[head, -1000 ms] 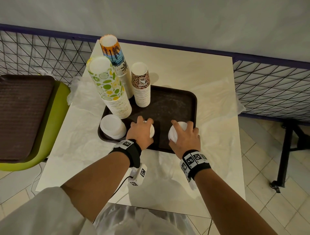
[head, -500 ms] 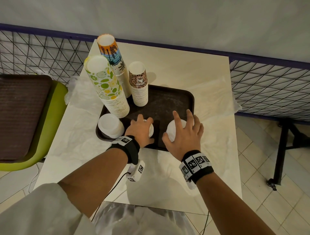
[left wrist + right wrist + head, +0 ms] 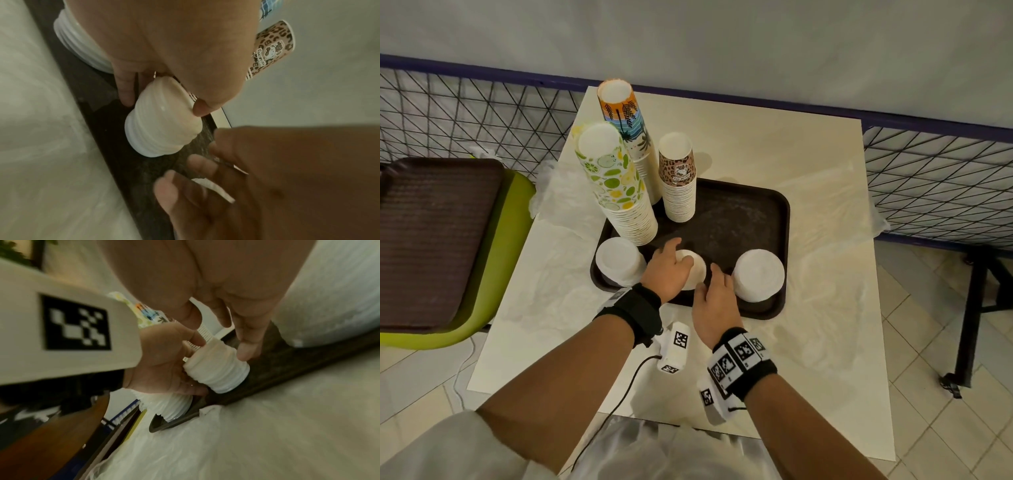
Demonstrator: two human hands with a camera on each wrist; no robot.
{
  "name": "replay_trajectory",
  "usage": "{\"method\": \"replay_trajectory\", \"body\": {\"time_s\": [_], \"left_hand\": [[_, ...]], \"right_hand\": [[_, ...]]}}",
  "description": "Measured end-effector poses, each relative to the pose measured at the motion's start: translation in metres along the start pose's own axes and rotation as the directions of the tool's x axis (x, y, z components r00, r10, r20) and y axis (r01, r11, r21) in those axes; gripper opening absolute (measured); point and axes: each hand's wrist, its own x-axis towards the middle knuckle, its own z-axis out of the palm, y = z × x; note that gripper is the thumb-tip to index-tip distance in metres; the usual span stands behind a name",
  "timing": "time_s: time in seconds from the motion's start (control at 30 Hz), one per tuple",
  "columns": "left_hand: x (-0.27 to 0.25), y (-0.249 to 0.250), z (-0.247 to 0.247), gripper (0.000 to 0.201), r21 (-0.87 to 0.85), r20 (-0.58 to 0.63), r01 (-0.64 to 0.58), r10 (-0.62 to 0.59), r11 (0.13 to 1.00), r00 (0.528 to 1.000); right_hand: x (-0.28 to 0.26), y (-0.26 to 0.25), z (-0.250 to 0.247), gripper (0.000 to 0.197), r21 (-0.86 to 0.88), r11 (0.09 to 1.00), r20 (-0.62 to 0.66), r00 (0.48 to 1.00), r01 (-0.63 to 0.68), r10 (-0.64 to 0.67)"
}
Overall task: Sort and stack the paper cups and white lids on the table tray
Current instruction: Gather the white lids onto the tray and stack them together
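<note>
A dark brown tray (image 3: 743, 212) holds three tall cup stacks: citrus print (image 3: 616, 192), palm print (image 3: 630, 137) and leopard print (image 3: 678, 178). Three stacks of white lids stand along its near edge: left (image 3: 619, 262), middle (image 3: 695, 272), right (image 3: 758, 274). My left hand (image 3: 679, 262) grips the small middle lid stack (image 3: 162, 129), thumb on one side and fingers on the other. My right hand (image 3: 717, 294) is beside that stack (image 3: 218, 371), fingers straight, one fingertip (image 3: 246, 352) touching its side. It holds nothing.
The tray lies on a pale square table (image 3: 791, 154) covered with thin clear plastic. A green chair (image 3: 493, 274) with a second brown tray (image 3: 431, 233) stands to the left. A wire fence (image 3: 935, 178) runs behind the table. The tray's far right part is bare.
My right hand has let go of the right lid stack and moved left to the middle stack. The left hand has stayed on the middle stack.
</note>
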Motion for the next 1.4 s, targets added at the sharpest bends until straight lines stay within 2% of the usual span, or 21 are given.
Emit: {"method": "replay_trajectory", "body": {"time_s": [0.13, 0.27, 0.43, 0.53, 0.6, 0.7, 0.83, 0.93, 1.03, 1.13, 1.27, 1.33, 1.4], "left_hand": [[-0.004, 0.0, 0.001, 0.063, -0.068, 0.028, 0.071, -0.069, 0.995, 0.997], [-0.004, 0.002, -0.001, 0.068, -0.135, 0.02, 0.116, -0.114, 0.984, 0.993], [-0.008, 0.005, -0.007, 0.072, -0.331, 0.033, 0.138, -0.135, 0.934, 0.99], [-0.008, 0.003, -0.01, 0.088, -0.411, 0.039, 0.11, -0.103, 0.905, 0.994], [-0.016, 0.008, -0.015, 0.08, -0.471, 0.068, 0.095, -0.072, 0.877, 0.995], [-0.034, 0.015, -0.022, 0.057, -0.604, 0.129, 0.074, 0.006, 0.793, 0.992], [-0.058, 0.007, -0.047, 0.041, -0.689, 0.094, -0.005, 0.096, 0.725, 0.991], [-0.074, -0.012, -0.072, 0.036, -0.755, 0.061, -0.007, 0.081, 0.656, 0.995], [-0.087, -0.041, -0.102, 0.048, -0.779, 0.021, -0.012, 0.046, 0.627, 0.999], [-0.087, -0.074, -0.13, 0.058, -0.798, -0.033, -0.026, -0.001, 0.602, 0.999], [-0.067, -0.112, -0.154, 0.043, -0.877, -0.045, 0.001, -0.085, 0.481, 0.995], [-0.057, -0.12, -0.159, 0.032, -0.903, -0.04, 0.008, -0.101, 0.431, 0.994], [-0.049, -0.123, -0.16, 0.029, -0.924, -0.031, 0.01, -0.099, 0.382, 0.995]], "right_hand": [[0.026, -0.002, 0.012, 0.054, 0.083, 0.981, 0.058, 0.983, -0.176, 0.172], [0.044, 0.003, 0.019, 0.049, 0.164, 0.955, 0.039, 0.969, -0.246, 0.243], [0.051, 0.005, 0.025, 0.042, 0.266, 0.934, 0.015, 0.97, -0.237, 0.242], [0.042, 0.001, 0.023, 0.046, 0.356, 0.919, -0.058, 0.977, -0.171, 0.205], [0.03, -0.009, 0.015, 0.045, 0.386, 0.917, -0.122, 0.979, -0.105, 0.163], [0.016, -0.016, 0.003, 0.039, 0.327, 0.945, -0.183, 0.982, 0.024, 0.039], [-0.005, -0.032, -0.001, 0.047, 0.358, 0.926, -0.152, 0.986, 0.122, -0.071], [-0.013, -0.038, 0.004, 0.052, 0.426, 0.899, -0.104, 0.993, 0.097, -0.058], [-0.008, -0.041, 0.009, 0.042, 0.413, 0.91, -0.055, 0.998, 0.043, -0.022], [0.008, -0.047, 0.024, 0.051, 0.333, 0.942, 0.064, 0.998, -0.034, 0.014], [0.029, -0.063, 0.059, 0.071, 0.269, 0.954, 0.13, 0.986, -0.134, 0.102], [0.035, -0.071, 0.073, 0.079, 0.22, 0.964, 0.121, 0.985, -0.15, 0.126], [0.041, -0.078, 0.083, 0.082, 0.183, 0.967, 0.094, 0.983, -0.175, 0.16]]}}
